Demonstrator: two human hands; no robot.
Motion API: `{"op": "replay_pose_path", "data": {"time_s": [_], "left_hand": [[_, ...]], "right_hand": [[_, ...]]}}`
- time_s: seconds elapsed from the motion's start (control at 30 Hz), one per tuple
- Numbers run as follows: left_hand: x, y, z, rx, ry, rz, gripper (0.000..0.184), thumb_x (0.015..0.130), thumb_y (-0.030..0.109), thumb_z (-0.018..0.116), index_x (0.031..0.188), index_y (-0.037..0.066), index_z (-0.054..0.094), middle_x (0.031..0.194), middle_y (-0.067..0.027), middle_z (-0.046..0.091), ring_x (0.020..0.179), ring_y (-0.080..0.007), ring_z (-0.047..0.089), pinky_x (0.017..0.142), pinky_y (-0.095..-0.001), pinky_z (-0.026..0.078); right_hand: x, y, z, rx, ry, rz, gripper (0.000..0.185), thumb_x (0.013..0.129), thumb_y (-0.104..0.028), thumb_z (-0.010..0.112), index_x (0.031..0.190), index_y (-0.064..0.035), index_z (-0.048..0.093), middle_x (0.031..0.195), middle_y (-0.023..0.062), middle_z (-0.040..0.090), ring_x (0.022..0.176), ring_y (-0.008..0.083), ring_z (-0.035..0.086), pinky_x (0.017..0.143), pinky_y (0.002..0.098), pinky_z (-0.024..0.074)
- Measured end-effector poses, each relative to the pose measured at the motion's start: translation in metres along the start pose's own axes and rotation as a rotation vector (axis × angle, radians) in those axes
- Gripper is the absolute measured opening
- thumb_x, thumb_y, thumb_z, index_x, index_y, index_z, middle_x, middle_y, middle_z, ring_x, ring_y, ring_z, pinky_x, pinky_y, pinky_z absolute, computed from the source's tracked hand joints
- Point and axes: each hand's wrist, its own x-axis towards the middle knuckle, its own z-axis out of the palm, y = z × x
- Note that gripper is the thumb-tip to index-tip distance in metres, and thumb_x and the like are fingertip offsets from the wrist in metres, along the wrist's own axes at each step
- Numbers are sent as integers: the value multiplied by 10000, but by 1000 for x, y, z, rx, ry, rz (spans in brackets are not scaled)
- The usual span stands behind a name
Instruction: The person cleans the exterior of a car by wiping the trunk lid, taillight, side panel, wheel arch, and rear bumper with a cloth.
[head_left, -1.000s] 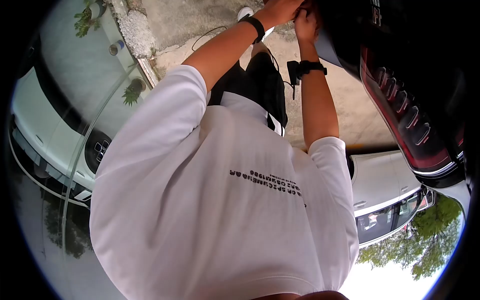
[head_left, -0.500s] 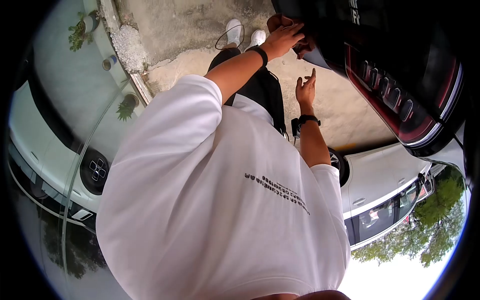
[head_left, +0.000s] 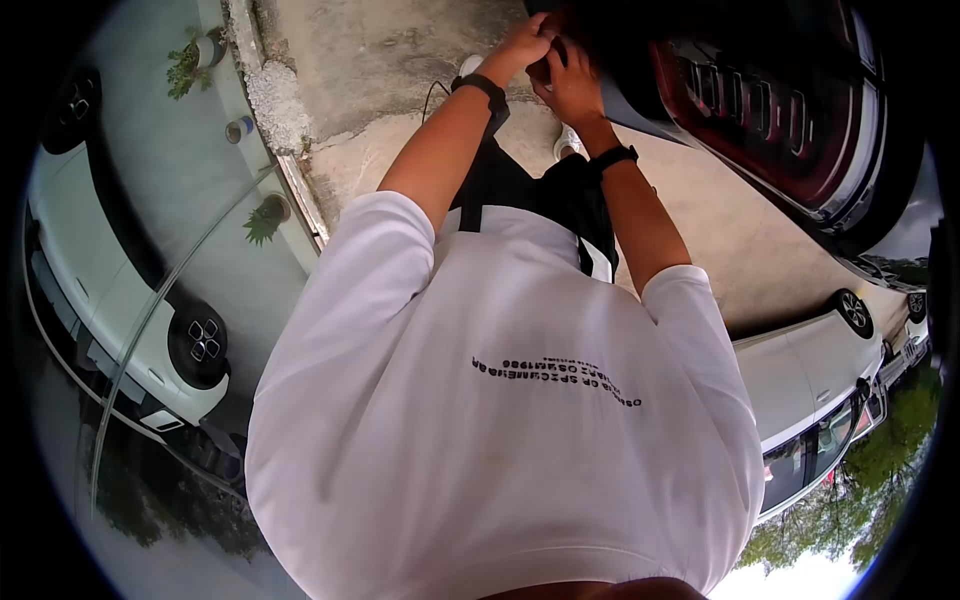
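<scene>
My left hand [head_left: 522,45] is closed at the rear of a dark car [head_left: 640,95], its fingers curled on a brown cloth. Right beside it, my right hand [head_left: 573,85] is bent with its fingers on the same cloth [head_left: 541,71]. Only a little of the cloth shows between the hands, and the rest is hidden or lost in shadow. Both wrists wear black bands. The car's red tail light [head_left: 755,110] is to the right of my hands.
Concrete ground [head_left: 400,60] lies under my feet, with a thin dark cord [head_left: 432,98] near one white shoe. A white car [head_left: 800,370] stands at the right. Left is a glossy reflective surface [head_left: 200,170] mirroring a white car; potted plants [head_left: 268,218] line its edge.
My right hand has moved up from below and joined the left at the cloth. My left hand has shifted left and up with the cloth. The view has turned slightly.
</scene>
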Motion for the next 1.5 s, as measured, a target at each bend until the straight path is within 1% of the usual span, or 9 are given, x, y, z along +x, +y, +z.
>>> {"op": "replay_pose_path", "data": {"time_s": [0.03,0.23,0.5,0.67,0.77,0.83,1.1,1.3,1.5], "left_hand": [[-4,-3,8,503,136,11,356,975,170,554,1321,90,522,1147,-171,658,1020,-289,646,836,-386,522],[-69,-50,100,732,327,318,335,943,81,501,1278,74,513,1129,-213,637,1044,-400,624,821,-425,525],[-89,-34,226,82,510,-362,456,959,134,424,1399,54,330,1147,-316,599,1066,-470,587,899,-456,480],[-87,-43,204,-360,514,-405,422,1000,135,434,1415,83,374,1327,-157,541,1203,-286,539,989,-366,435],[-104,-44,164,-487,436,-332,343,1006,127,438,1343,68,463,1269,-129,593,1160,-254,571,971,-352,461],[-113,-43,139,-436,376,-257,408,1017,152,454,1421,128,399,1324,-124,555,1183,-276,569,910,-403,513],[-119,-37,112,287,365,-62,374,948,210,493,1305,117,551,1145,-228,662,1048,-382,646,901,-420,515],[-129,-51,177,838,233,-7,562,923,344,554,1460,244,424,1586,-199,217,1399,-398,346,1095,-483,392],[-121,-67,234,1018,275,166,628,914,440,524,1478,194,402,1591,-184,222,1435,-355,300,1115,-493,347]], "right_hand": [[-11,11,6,44,-48,12,654,814,-326,712,1366,-104,439,1445,158,382,1332,385,378,1051,529,386],[-114,75,17,141,-117,-13,552,827,-256,681,1297,-71,458,1276,147,506,1205,368,480,988,470,451],[-222,130,-32,175,-110,286,854,822,-264,728,1494,-34,253,1374,230,442,1246,404,440,1051,460,403],[-186,108,-51,182,-4,219,846,821,-267,743,1520,-179,274,1429,237,375,1296,444,396,1062,480,397],[-150,84,-29,194,-145,136,860,785,-213,742,1483,-449,298,1359,249,420,1188,497,481,960,504,492],[-128,62,-16,153,-164,104,888,768,-187,747,1468,-496,296,1374,228,391,1174,474,507,927,492,526],[-110,48,29,157,49,212,527,729,-234,752,1228,-190,588,1166,165,609,1009,402,630,854,483,535],[-154,88,16,225,36,321,462,753,-358,722,1092,-61,618,1040,216,678,939,415,658,805,475,548],[-195,139,-3,288,-42,550,386,815,-387,659,1050,-84,613,934,224,704,894,441,663,788,480,540]]}}
